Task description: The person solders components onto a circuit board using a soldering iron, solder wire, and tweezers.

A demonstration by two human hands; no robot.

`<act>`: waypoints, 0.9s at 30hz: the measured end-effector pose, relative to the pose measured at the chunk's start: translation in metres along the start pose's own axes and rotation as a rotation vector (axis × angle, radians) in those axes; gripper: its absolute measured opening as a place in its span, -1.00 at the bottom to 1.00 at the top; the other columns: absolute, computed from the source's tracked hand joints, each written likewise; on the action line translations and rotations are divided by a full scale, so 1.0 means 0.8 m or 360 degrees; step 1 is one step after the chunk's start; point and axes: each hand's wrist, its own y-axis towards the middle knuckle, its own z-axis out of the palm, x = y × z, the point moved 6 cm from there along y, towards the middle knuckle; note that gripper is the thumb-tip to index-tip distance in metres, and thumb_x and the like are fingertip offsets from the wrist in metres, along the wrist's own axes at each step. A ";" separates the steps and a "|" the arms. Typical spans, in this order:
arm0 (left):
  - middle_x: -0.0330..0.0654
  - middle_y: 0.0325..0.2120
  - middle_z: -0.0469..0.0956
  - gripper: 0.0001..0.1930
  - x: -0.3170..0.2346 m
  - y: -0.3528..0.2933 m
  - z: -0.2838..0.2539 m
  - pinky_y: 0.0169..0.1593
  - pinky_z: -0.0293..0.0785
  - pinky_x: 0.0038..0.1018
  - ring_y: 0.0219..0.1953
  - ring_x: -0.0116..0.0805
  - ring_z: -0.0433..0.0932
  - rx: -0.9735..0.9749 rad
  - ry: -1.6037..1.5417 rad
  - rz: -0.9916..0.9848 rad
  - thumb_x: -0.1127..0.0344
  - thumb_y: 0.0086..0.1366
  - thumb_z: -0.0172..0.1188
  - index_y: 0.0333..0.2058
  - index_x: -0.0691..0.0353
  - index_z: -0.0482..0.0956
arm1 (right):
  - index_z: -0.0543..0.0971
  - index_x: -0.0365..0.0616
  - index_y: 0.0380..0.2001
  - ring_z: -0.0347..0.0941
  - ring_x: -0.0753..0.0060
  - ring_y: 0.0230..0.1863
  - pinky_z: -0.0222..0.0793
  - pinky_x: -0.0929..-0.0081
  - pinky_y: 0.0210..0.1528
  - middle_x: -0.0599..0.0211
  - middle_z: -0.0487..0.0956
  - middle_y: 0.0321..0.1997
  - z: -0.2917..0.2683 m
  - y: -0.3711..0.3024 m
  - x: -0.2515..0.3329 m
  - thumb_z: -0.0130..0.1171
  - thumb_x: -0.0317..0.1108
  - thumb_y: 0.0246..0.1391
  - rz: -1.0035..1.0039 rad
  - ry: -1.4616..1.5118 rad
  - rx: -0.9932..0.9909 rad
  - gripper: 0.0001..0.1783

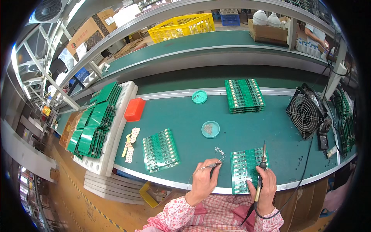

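Observation:
My right hand [266, 190] is closed round a soldering iron [259, 178], tip upward, over a green circuit board panel [239, 170] near the bench's front edge. Its thumb rests close to or on the panel. Left of that panel, my left hand [204, 180] pinches thin solder wire [196, 170], which loops down beside the wrist. A narrow grey piece also shows at those fingertips; its kind is unclear. Beyond them lies a small scatter of pale parts [219, 151]. A round teal dish [216, 134] holds many tiny parts, with a matching teal lid [199, 97] behind it.
More board panels [160, 150] lie to the left, and a stack [245, 96] stands behind. Boards [98, 116] pile on white foam [127, 92] near a red box [135, 110]. At right are a fan [306, 113] and the iron's black cable [305, 170].

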 end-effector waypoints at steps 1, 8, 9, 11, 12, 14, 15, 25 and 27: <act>-0.07 -0.25 0.64 -0.88 -0.001 -0.003 -0.001 -0.17 0.49 -0.30 -0.28 -0.04 0.61 0.0005 -0.0048 -0.0012 0.54 0.23 0.27 -0.24 0.31 0.63 | 0.51 -0.17 0.10 0.48 -0.18 -0.03 0.35 -0.05 0.19 -0.06 0.54 -0.11 0.001 0.002 0.000 0.45 -0.29 -0.10 0.0012 0.0013 0.0016 -0.36; -0.07 -0.28 0.65 -0.89 -0.013 -0.016 0.016 -0.14 0.51 -0.33 -0.26 -0.08 0.63 0.0183 -0.0298 -0.0023 0.54 0.24 0.27 -0.24 0.32 0.63 | 0.50 -0.18 0.10 0.46 -0.21 0.01 0.34 -0.03 0.20 -0.02 0.56 -0.08 -0.008 0.001 -0.001 0.45 -0.36 -0.09 0.0090 0.0003 -0.0044 -0.37; -0.07 -0.29 0.65 -0.90 -0.011 -0.016 0.014 -0.15 0.52 -0.36 -0.26 -0.11 0.64 0.0165 -0.0251 -0.0060 0.54 0.25 0.26 -0.24 0.33 0.63 | 0.51 -0.19 0.09 0.47 -0.20 0.00 0.35 0.01 0.19 -0.01 0.57 -0.08 -0.007 0.001 0.000 0.44 -0.37 -0.07 0.0105 0.0007 -0.0106 -0.40; -0.07 -0.30 0.65 -0.90 -0.012 -0.018 0.010 -0.16 0.54 -0.40 -0.27 -0.17 0.66 0.0165 -0.0211 -0.0126 0.55 0.26 0.25 -0.24 0.34 0.62 | 0.52 -0.21 0.07 0.51 -0.11 -0.04 0.42 0.13 0.08 0.00 0.58 -0.06 -0.010 0.000 0.000 0.43 -0.44 -0.05 0.0115 0.0155 -0.0201 -0.44; -0.07 -0.31 0.64 -0.90 -0.013 -0.018 0.007 -0.16 0.54 -0.42 -0.27 -0.21 0.66 0.0181 -0.0204 -0.0142 0.55 0.27 0.24 -0.23 0.34 0.62 | 0.52 -0.21 0.06 0.53 -0.07 -0.07 0.45 0.18 0.03 0.01 0.59 -0.07 -0.011 -0.002 -0.001 0.42 -0.47 -0.05 0.0133 0.0237 -0.0250 -0.45; -0.08 -0.31 0.64 -0.90 -0.014 -0.016 0.009 -0.15 0.54 -0.45 -0.27 -0.26 0.66 0.0197 -0.0174 -0.0058 0.56 0.28 0.23 -0.23 0.35 0.62 | 0.52 -0.22 0.04 0.55 -0.02 -0.11 0.47 0.23 -0.03 0.03 0.60 -0.11 -0.010 -0.004 -0.010 0.41 -0.51 -0.04 0.0169 0.0297 -0.0306 -0.48; -0.08 -0.30 0.64 -0.91 -0.013 -0.017 0.014 -0.15 0.54 -0.46 -0.27 -0.27 0.66 0.0223 -0.0204 -0.0064 0.55 0.28 0.23 -0.23 0.37 0.61 | 0.52 -0.22 0.01 0.57 0.04 -0.15 0.49 0.28 -0.09 0.06 0.62 -0.14 -0.014 -0.008 -0.013 0.39 -0.54 -0.04 0.0151 0.0416 -0.0380 -0.51; -0.07 -0.26 0.63 -0.90 -0.016 -0.026 0.034 -0.15 0.55 -0.46 -0.26 -0.29 0.66 0.0387 -0.0253 -0.0023 0.59 0.29 0.20 -0.21 0.39 0.58 | 0.53 -0.21 -0.08 0.55 0.28 -0.37 0.45 0.41 -0.29 0.25 0.67 -0.39 -0.018 -0.024 -0.022 0.25 -0.58 0.11 0.0186 0.0494 -0.0428 -0.71; -0.07 -0.25 0.64 -0.85 -0.017 -0.024 0.034 -0.16 0.53 -0.39 -0.26 -0.18 0.63 0.0392 -0.0236 -0.0025 0.59 0.25 0.24 -0.20 0.34 0.58 | 0.53 -0.21 -0.08 0.55 0.28 -0.38 0.45 0.41 -0.29 0.25 0.67 -0.40 -0.018 -0.023 -0.020 0.25 -0.58 0.11 0.0179 0.0494 -0.0422 -0.72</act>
